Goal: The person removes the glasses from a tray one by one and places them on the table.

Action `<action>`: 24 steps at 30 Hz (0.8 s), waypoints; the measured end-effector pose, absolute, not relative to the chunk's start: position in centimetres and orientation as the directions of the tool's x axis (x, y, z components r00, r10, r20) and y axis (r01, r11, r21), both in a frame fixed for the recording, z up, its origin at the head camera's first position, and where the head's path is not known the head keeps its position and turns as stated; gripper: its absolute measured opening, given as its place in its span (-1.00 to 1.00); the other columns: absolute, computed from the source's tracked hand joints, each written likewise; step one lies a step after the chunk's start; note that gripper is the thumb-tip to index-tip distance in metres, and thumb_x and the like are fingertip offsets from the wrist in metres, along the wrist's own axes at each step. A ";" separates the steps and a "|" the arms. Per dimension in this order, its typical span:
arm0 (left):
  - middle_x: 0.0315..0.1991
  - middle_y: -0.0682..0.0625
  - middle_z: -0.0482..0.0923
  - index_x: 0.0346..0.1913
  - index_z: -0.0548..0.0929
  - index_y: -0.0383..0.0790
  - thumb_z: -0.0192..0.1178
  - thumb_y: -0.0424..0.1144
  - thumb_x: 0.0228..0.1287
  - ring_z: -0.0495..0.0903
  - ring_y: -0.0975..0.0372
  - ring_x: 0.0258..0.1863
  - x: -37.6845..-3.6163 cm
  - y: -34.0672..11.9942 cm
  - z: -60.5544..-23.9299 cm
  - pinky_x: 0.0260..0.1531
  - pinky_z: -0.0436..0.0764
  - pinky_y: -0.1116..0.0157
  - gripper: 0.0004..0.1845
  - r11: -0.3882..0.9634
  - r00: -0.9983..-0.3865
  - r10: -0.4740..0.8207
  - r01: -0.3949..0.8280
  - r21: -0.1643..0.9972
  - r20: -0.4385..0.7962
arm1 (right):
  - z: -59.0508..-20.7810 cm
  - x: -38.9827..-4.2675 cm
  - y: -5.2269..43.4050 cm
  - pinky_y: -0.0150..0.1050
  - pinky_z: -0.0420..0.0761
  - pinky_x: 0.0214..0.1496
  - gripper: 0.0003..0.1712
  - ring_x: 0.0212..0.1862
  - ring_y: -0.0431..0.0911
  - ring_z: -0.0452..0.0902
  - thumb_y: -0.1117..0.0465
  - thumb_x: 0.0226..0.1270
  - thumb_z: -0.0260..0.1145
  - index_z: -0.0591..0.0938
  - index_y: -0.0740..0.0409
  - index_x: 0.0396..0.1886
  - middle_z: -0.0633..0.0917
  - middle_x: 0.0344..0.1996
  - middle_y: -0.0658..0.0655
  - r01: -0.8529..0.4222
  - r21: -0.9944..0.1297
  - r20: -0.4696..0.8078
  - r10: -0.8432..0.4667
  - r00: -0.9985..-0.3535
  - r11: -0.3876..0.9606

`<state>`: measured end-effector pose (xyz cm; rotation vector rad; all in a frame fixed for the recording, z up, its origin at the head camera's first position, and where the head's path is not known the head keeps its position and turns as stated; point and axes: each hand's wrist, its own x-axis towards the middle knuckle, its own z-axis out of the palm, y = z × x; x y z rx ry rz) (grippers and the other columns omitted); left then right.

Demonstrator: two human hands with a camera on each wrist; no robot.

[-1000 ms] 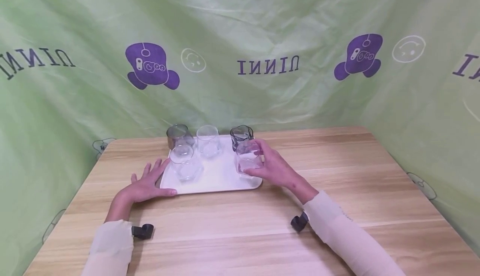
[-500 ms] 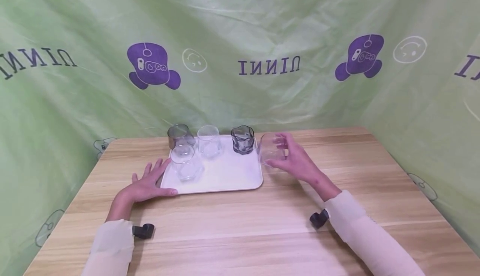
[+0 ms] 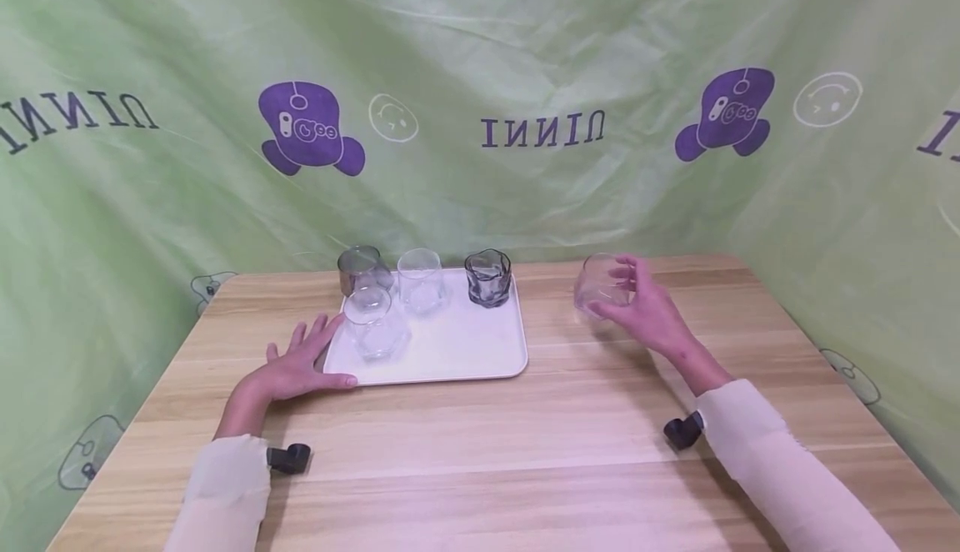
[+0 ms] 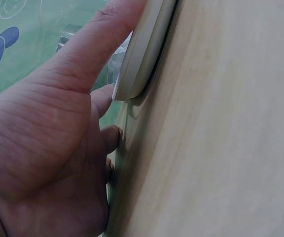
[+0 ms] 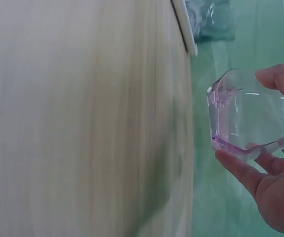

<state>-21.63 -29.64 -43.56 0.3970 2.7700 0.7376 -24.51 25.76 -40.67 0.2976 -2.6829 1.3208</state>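
Note:
My right hand (image 3: 654,312) grips a clear glass tumbler (image 3: 592,289) between thumb and fingers, to the right of the white tray (image 3: 480,356). In the right wrist view the tumbler (image 5: 226,118) is held off the wood, its faceted base tinted pinkish. At the tray's front left corner lies my left hand (image 3: 288,370), fingers spread; its thumb (image 4: 100,44) runs along the tray rim. Still on the tray are a wavy dark-tinted glass (image 3: 488,281) at the back right, a smoky glass (image 3: 358,268) at the back left, and clear glasses (image 3: 422,285) between and in front.
The wooden table (image 3: 480,469) runs up to a green printed curtain (image 3: 465,193) at its back and sides. A black wrist camera mount (image 3: 682,431) sticks out from the right sleeve; another mount (image 3: 291,459) sits at the left sleeve.
The right hand has carried the clear tumbler from the tray's front right, past its right edge, to over the table on the right. The left hand has stayed at the tray's corner.

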 end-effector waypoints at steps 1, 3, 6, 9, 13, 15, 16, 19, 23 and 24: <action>0.62 -0.42 -0.36 0.69 -0.14 -0.08 0.41 0.28 0.16 -0.45 -0.42 0.52 -21.6 -29.7 -43.6 0.17 -0.47 -0.58 0.25 0.834 -0.932 0.321 0.196 0.515 -0.165 | -40.7 -24.6 26.2 0.27 0.48 0.27 0.11 0.33 0.34 0.37 -0.01 0.25 0.58 0.10 0.25 0.55 0.42 0.38 0.38 -0.226 -0.767 0.204 -0.105 -0.973 0.600; 0.61 -0.43 -0.36 0.69 -0.15 -0.09 0.42 0.27 0.16 -0.45 -0.43 0.51 -21.6 -29.7 -43.6 0.16 -0.49 -0.58 0.26 0.830 -0.932 0.323 0.196 0.523 -0.163 | -40.7 -24.7 27.0 0.29 0.44 0.30 0.13 0.35 0.36 0.35 -0.03 0.25 0.57 0.09 0.27 0.56 0.42 0.38 0.40 -0.209 -0.767 0.203 -0.079 -0.976 0.607; 0.62 -0.42 -0.38 0.69 -0.17 -0.08 0.41 0.28 0.16 -0.47 -0.41 0.52 -21.6 -29.7 -43.6 0.16 -0.51 -0.57 0.26 0.830 -0.933 0.320 0.192 0.524 -0.166 | -40.8 -24.8 28.2 0.33 0.39 0.33 0.15 0.36 0.39 0.32 -0.04 0.27 0.55 0.06 0.29 0.57 0.40 0.39 0.43 -0.182 -0.770 0.197 -0.043 -0.979 0.612; 0.62 -0.42 -0.39 0.69 -0.18 -0.07 0.41 0.30 0.16 -0.48 -0.41 0.52 -21.6 -29.8 -43.7 0.15 -0.52 -0.57 0.27 0.830 -0.932 0.321 0.191 0.524 -0.169 | -41.1 -25.1 29.4 0.34 0.35 0.35 0.15 0.38 0.41 0.29 -0.04 0.30 0.53 0.02 0.30 0.59 0.37 0.39 0.46 -0.155 -0.777 0.181 -0.019 -0.983 0.610; 0.62 -0.41 -0.39 0.69 -0.17 -0.07 0.40 0.31 0.16 -0.48 -0.40 0.52 -21.6 -29.8 -43.8 0.16 -0.52 -0.57 0.27 0.830 -0.933 0.318 0.188 0.524 -0.169 | -41.2 -25.5 30.7 0.35 0.33 0.36 0.18 0.39 0.43 0.25 -0.04 0.32 0.51 -0.04 0.30 0.61 0.33 0.41 0.50 -0.127 -0.782 0.157 -0.005 -0.988 0.611; 0.62 -0.42 -0.38 0.69 -0.17 -0.08 0.41 0.30 0.16 -0.48 -0.41 0.52 -21.6 -29.8 -43.7 0.16 -0.52 -0.57 0.27 0.829 -0.933 0.319 0.190 0.526 -0.166 | -41.1 -25.7 31.2 0.35 0.33 0.36 0.19 0.39 0.43 0.26 -0.06 0.33 0.51 -0.05 0.30 0.61 0.32 0.41 0.50 -0.120 -0.781 0.154 0.004 -0.988 0.612; 0.62 -0.40 -0.38 0.69 -0.17 -0.07 0.40 0.31 0.16 -0.48 -0.39 0.53 -21.7 -29.8 -43.7 0.17 -0.52 -0.56 0.27 0.832 -0.934 0.315 0.186 0.523 -0.167 | -41.1 -25.8 31.5 0.36 0.33 0.36 0.20 0.39 0.43 0.26 -0.06 0.33 0.50 -0.06 0.30 0.61 0.32 0.42 0.50 -0.118 -0.783 0.156 0.009 -0.988 0.611; 0.62 -0.41 -0.38 0.69 -0.17 -0.07 0.40 0.31 0.16 -0.47 -0.40 0.52 -21.7 -29.8 -43.8 0.16 -0.52 -0.57 0.27 0.832 -0.935 0.314 0.187 0.523 -0.165 | -41.0 -26.1 32.4 0.35 0.35 0.35 0.21 0.37 0.43 0.28 -0.09 0.34 0.49 -0.08 0.31 0.62 0.30 0.42 0.50 -0.110 -0.790 0.161 0.031 -0.986 0.603; 0.62 -0.41 -0.37 0.69 -0.15 -0.10 0.41 0.31 0.15 -0.47 -0.40 0.52 -21.7 -29.8 -43.8 0.17 -0.53 -0.56 0.28 0.833 -0.936 0.309 0.181 0.523 -0.168 | -41.0 -26.6 33.6 0.30 0.38 0.35 0.20 0.35 0.40 0.33 -0.09 0.35 0.48 -0.09 0.29 0.62 0.30 0.43 0.50 -0.079 -0.805 0.161 0.088 -0.983 0.589; 0.62 -0.41 -0.37 0.69 -0.15 -0.11 0.41 0.31 0.14 -0.47 -0.40 0.52 -21.7 -29.8 -43.8 0.17 -0.53 -0.56 0.28 0.832 -0.936 0.309 0.180 0.525 -0.169 | -41.0 -26.7 33.9 0.30 0.39 0.35 0.20 0.35 0.40 0.34 -0.08 0.35 0.48 -0.09 0.29 0.62 0.30 0.43 0.50 -0.070 -0.806 0.160 0.103 -0.982 0.588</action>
